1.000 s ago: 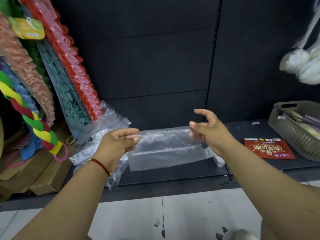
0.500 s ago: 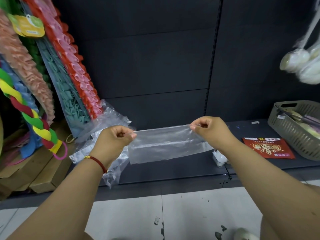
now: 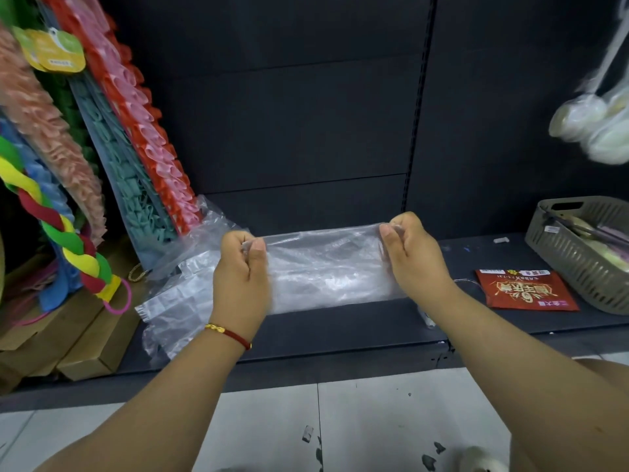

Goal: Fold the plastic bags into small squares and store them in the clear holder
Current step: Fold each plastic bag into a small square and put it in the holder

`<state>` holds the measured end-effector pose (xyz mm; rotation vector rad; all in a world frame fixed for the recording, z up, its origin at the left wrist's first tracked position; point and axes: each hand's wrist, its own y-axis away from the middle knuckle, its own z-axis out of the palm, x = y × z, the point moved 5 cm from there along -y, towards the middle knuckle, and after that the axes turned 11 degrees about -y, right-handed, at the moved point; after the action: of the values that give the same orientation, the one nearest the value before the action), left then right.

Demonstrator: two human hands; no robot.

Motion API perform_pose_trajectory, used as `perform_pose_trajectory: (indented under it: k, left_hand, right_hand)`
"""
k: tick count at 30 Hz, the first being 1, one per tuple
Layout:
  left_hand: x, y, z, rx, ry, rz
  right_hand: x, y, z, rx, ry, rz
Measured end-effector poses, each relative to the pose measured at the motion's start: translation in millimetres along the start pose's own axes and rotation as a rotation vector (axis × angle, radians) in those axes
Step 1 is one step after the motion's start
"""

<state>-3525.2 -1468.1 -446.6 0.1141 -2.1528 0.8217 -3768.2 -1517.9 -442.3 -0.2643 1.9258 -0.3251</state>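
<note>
Above the dark shelf (image 3: 340, 332), the left hand (image 3: 240, 267) and right hand (image 3: 413, 257) each pinched an end of the clear, crinkled plastic bag (image 3: 323, 267); slippery film could slide from either grip, spoiling the fold.

Dark back panels (image 3: 306, 114) behind a low black shelf (image 3: 340, 330), split by a slotted upright (image 3: 420, 107). Pale tiled floor (image 3: 265, 427) below, marked with dark spots. Coloured ruffled goods (image 3: 136, 124) leaning at left over cardboard boxes (image 3: 92, 349). Grey basket (image 3: 585, 253) and red packet (image 3: 524, 294) on shelf at right. Bagged pale items (image 3: 592, 127) hanging upper right.
</note>
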Motion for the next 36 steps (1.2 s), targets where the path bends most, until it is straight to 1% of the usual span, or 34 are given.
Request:
perform_pose_trajectory:
  k: [3, 6, 8, 10, 13, 14, 15, 16, 18, 23, 26, 30, 33, 36]
  left_hand:
    - [0, -2, 1, 0.015, 0.011, -0.015]
    - [-4, -3, 3, -0.003, 0.040, -0.083]
    - [-6, -4, 3, 0.005, 0.046, -0.117]
    - [-10, -6, 1, 0.020, 0.059, -0.152]
    - [-21, -8, -2, 0.015, 0.119, -0.280]
    - [-24, -9, -4, 0.013, 0.123, -0.329]
    - [-25, -10, -5, -0.007, 0.140, -0.367]
    - [-25, -11, -5, -0.034, 0.176, -0.386]
    - [-21, -12, -6, -0.113, 0.236, -0.387]
    - [-22, -11, -5, -0.412, 0.331, -0.360]
    - [-25, -11, -12, -0.463, 0.362, -0.373]
    - [-27, -16, -21, -0.397, 0.231, -0.332]
    - [-20, -18, -26, -0.354, 0.072, -0.245]
    - [-15, -21, -31, -0.348, -0.102, -0.155]
  right_hand:
    - [4, -2, -2, 0.024, -0.033, 0.026]
    - [8, -5, -4, 0.069, -0.092, 0.064]
    - [10, -6, -4, 0.053, -0.154, 0.124]
    - [13, -4, -2, -0.052, -0.261, 0.182]
    - [15, -1, 5, -0.323, -0.418, 0.180]
    - [15, -1, 8, -0.389, -0.447, 0.168]
    - [15, -1, 9, -0.419, -0.463, 0.158]
    - [16, -2, 9, -0.411, -0.463, 0.151]
    - [16, -4, 8, -0.347, -0.437, 0.145]
    - [18, -4, 3, -0.292, -0.408, 0.162]
    - [18, -4, 2, -0.266, -0.378, 0.167]
    - [20, -3, 2, -0.262, -0.381, 0.212]
    - [21, -4, 5, -0.253, -0.347, 0.215]
    - [20, -5, 7, -0.278, -0.276, 0.201]
